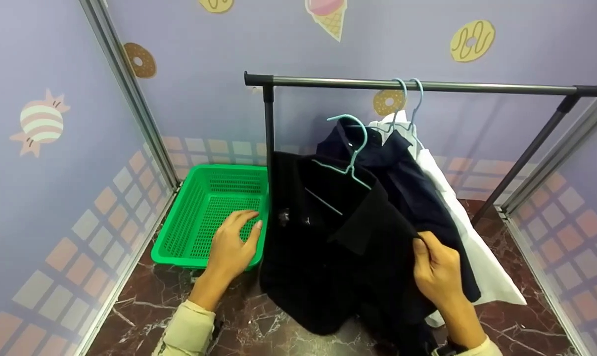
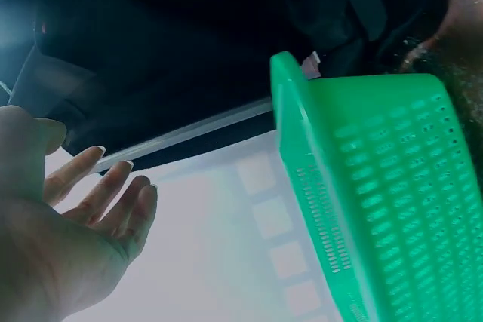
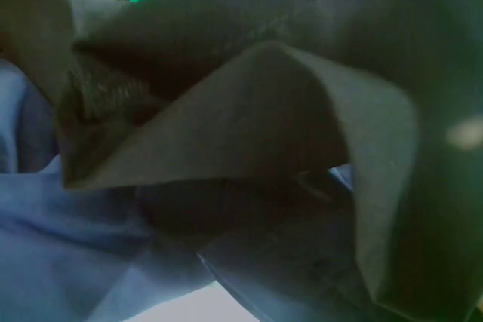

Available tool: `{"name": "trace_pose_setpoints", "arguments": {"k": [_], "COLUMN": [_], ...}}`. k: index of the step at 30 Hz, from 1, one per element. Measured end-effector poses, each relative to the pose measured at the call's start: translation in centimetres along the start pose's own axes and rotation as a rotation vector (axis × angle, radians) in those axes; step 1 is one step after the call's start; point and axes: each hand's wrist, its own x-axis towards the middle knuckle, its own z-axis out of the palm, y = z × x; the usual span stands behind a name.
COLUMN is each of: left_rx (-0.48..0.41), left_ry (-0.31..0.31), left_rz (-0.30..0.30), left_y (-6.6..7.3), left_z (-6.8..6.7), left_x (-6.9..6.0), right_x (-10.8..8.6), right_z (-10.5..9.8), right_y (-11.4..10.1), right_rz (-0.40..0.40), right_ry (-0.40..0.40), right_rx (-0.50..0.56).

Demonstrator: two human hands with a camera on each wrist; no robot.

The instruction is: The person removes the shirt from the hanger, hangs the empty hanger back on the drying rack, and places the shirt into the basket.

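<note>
A black collared shirt (image 1: pixel 328 247) fills the middle of the head view, with a light-blue hanger (image 1: pixel 350 170) in its neck. The hanger's hook stands in front of and below the rail, apart from it. My right hand (image 1: pixel 439 269) pinches the shirt's shoulder edge between thumb and fingers. To the left of the shirt, my left hand (image 1: pixel 233 247) holds nothing, its fingers loosely bent in front of the green basket (image 1: pixel 179 217). In the right wrist view, folds of black cloth (image 3: pixel 226 133) fill most of the picture and the hand is hidden.
A metal clothes rail (image 1: pixel 328 82) crosses the back. From it hang a navy shirt (image 1: pixel 427 198) and a white shirt (image 1: pixel 491 267) on light-blue hangers. Patterned panels (image 1: pixel 46 198) enclose both sides, above a dark marbled floor (image 1: pixel 145 311).
</note>
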Motion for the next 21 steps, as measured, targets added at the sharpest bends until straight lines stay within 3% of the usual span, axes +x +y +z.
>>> {"name": "trace_pose_setpoints", "arguments": {"k": [6,12,17,21], "left_rx": [0.001,0.004,-0.027,-0.089], "left_ry": [-0.019,-0.009,0.072,0.159], "left_rz": [0.025,0.044,0.1,0.181], "left_y": [0.6,0.7,1.3,2.2], "left_z": [-0.2,-0.4,-0.6,-0.5], "left_x": [-0.1,0.0,0.5,1.0], "right_x": [-0.2,0.0,0.1,0.0], "right_z": [-1.3,-1.8,-1.0,-0.6], "right_y": [0.6,1.2,1.3,1.0], "right_rz": [-0.039,-0.024,-0.006,0.0], "right_ry": [0.055,0.042,0.004,-0.017], "right_rx": [0.019,0.081,0.125,0.138]}}
